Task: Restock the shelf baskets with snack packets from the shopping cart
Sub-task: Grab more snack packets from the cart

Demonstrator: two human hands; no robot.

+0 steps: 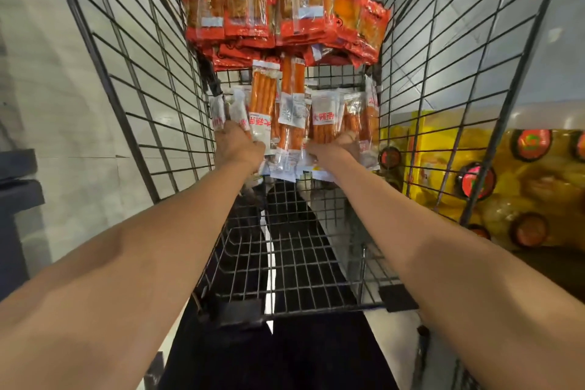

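1. Shopping cart (294, 263): the near part of its wire floor is bare.
2. Left hand (235, 144) and right hand (335, 147) both grasp the orange stick-snack packets (289, 111) mid-cart; gather them squarely so that none slips out.
3. Red snack packets (285, 6) are stacked at the far end.

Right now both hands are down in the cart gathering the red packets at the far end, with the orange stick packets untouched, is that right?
Not quite. In the head view the left hand and right hand are gathering the orange stick packets; the red packets at the far end are the untouched ones.
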